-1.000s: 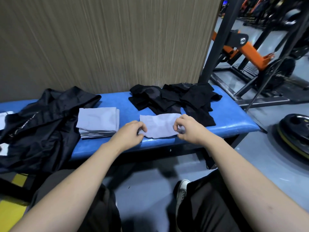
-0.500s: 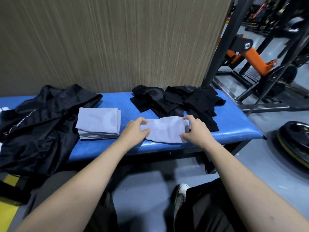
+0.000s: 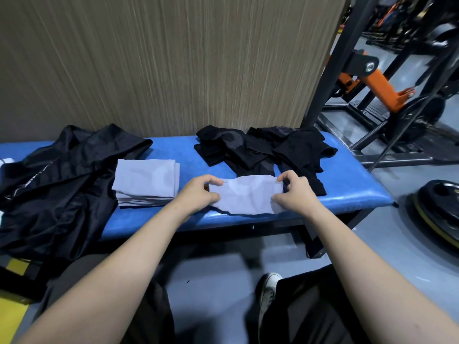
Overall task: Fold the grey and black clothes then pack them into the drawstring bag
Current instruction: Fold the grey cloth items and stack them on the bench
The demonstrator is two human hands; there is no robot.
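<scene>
Grey cloth (image 3: 248,196) lies flat at the near edge of the blue bench (image 3: 352,192), and I hold it at both ends: my left hand (image 3: 198,194) pinches its left end between curled fingers and thumb, my right hand (image 3: 296,191) grips the right end the same way. Just left sits a stack of folded grey clothes (image 3: 146,182). Behind my hands is a heap of black clothes (image 3: 263,150), touching the cloth's far edge. Far left, a black drawstring bag (image 3: 57,184) sprawls over the bench end; its white lettering is too small to read. A weight plate (image 3: 437,214) lies on the floor to the right.
</scene>
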